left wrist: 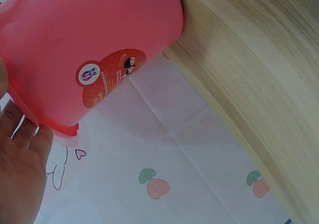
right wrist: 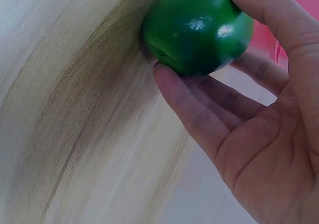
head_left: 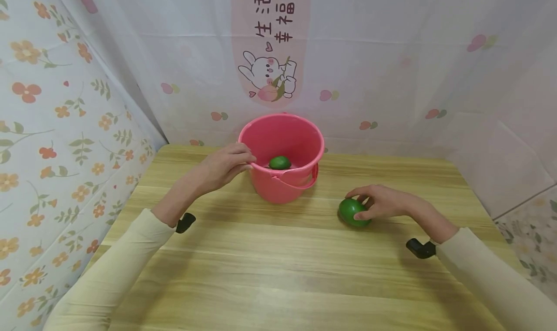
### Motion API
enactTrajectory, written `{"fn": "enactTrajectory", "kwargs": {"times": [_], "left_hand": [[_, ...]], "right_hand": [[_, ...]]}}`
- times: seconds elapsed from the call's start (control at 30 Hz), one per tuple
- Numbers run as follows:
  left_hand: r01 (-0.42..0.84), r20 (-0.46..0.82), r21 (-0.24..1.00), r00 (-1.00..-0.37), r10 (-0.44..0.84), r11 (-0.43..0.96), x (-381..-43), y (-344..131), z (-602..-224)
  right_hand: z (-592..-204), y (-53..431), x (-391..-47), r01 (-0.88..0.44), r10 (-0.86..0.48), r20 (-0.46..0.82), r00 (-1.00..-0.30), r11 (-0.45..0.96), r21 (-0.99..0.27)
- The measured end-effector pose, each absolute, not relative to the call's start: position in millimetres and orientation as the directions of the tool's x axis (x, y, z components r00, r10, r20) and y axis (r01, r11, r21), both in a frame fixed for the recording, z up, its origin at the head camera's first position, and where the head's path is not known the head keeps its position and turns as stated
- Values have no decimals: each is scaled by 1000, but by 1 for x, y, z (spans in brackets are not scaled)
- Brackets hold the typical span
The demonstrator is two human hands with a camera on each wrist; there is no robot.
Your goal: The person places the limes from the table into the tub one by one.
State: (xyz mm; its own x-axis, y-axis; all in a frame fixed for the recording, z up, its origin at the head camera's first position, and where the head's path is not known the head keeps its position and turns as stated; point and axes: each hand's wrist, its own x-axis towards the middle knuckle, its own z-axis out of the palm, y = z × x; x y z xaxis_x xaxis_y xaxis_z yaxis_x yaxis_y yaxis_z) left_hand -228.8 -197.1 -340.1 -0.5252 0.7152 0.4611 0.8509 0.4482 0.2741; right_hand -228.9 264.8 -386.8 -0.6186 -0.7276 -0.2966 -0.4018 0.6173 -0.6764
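Observation:
A pink bucket (head_left: 280,188) stands upright on the table, its handle hanging down at the front. My left hand (head_left: 227,165) grips the bucket's left rim, thumb on the outside and fingers over the edge. Inside, on the bottom, lies a green fruit (head_left: 280,163). To the right of the bucket, my right hand (head_left: 383,203) holds another glossy green oval fruit (head_left: 353,212) low at the tabletop. In the right wrist view, the thumb is on one side of this fruit (right wrist: 197,30) and the fingertips (right wrist: 167,77) are on the other.
The wood-grain table (head_left: 278,273) reaches back to a white printed curtain (head_left: 187,46). A flowered cloth (head_left: 65,128) hangs along the left side. Black camera mounts (head_left: 420,248) sit under both wrists. A red label (left wrist: 112,77) is stuck on the bucket's side.

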Motion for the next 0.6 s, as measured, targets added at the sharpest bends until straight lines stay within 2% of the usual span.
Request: {"fn": "enactTrajectory", "kwargs": {"times": [0.6], "left_hand": [[832,439,289,-555,706,474,-227,-196,-339]], "right_hand": [[-382,268,-230,-443,-760,-240,-604,571,-690]]}}
